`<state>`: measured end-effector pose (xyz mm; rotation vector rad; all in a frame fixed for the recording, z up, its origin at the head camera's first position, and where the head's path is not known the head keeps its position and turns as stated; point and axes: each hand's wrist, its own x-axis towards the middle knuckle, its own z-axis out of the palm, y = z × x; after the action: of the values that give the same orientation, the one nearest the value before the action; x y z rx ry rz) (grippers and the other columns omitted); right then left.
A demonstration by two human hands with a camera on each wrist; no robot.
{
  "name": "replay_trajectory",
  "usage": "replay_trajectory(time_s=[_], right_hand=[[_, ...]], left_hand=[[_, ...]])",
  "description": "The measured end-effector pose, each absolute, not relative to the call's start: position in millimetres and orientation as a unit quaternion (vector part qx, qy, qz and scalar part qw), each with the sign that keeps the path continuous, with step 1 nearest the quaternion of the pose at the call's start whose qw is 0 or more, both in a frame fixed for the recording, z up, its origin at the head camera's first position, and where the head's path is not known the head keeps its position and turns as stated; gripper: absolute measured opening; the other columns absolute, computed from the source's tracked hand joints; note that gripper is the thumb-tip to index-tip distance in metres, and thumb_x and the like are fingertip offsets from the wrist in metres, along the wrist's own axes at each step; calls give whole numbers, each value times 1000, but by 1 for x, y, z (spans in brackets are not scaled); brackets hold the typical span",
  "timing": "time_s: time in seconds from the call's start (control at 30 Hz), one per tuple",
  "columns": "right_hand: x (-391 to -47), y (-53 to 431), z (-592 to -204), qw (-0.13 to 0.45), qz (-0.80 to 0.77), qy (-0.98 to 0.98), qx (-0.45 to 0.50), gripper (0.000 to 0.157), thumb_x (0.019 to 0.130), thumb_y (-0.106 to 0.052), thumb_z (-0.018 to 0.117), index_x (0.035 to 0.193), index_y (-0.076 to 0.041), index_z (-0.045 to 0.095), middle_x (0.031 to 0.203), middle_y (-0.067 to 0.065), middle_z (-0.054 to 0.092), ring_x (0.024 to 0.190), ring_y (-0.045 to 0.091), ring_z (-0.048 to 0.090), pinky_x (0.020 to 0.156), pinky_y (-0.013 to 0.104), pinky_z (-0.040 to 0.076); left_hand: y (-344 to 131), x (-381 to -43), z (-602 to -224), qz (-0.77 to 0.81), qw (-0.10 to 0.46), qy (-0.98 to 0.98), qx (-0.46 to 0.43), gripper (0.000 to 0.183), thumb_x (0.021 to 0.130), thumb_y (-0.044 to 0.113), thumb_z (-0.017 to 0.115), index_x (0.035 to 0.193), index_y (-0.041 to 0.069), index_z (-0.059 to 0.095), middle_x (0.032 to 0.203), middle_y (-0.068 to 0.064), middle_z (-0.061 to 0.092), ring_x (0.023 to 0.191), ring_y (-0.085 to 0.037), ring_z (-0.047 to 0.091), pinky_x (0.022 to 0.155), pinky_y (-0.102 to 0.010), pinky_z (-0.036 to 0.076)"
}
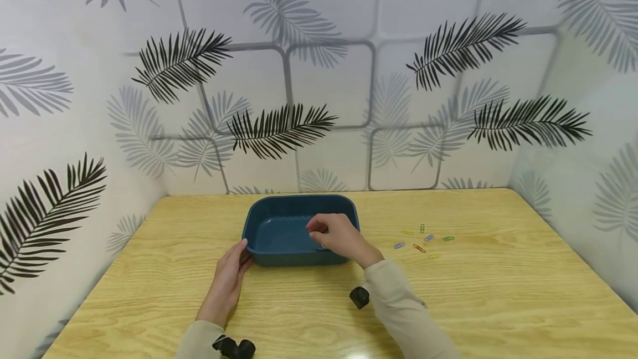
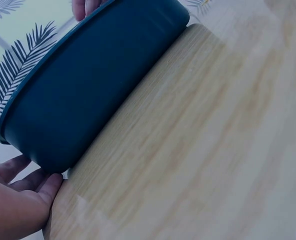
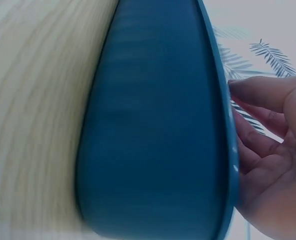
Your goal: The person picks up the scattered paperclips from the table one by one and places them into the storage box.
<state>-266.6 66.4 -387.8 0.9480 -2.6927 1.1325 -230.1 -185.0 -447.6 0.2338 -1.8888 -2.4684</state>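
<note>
Left hand (image 1: 229, 275): got the bin (image 1: 299, 260) by a corner
Right hand (image 1: 343, 235): over the bin, fingers bent, can't tell if pinching
Paper clips (image 1: 419, 248): 7, right of both hands

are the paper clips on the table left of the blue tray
No, those paper clips lie to the right of the blue tray.

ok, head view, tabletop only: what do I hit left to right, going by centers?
Left hand → blue tray → right hand, over the tray's right part → loose paper clips on the table.
</note>
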Motion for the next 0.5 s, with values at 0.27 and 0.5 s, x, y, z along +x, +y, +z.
replay_trajectory(time_s=[0.27,0.5], right_hand=[[-265,88,-386,70,355,-878,312,12,93,-7,65,105,-6,69,98,4,67,89,18,63,76,30,53],[-264,116,-385,92,333,-888,304,15,90,-4,67,105,-3,69,99,9,68,90,23,64,76,35,54]], left_hand=[[-186,-231,-448,-794,7,-604,70,56,105,27,41,146,-10,29,148,-27,31,134,-30,32,111,-39,29],[-186,-231,-449,-792,6,-606,71,57,105,28,41,146,-10,29,148,-26,31,134,-29,33,110,-37,30]])
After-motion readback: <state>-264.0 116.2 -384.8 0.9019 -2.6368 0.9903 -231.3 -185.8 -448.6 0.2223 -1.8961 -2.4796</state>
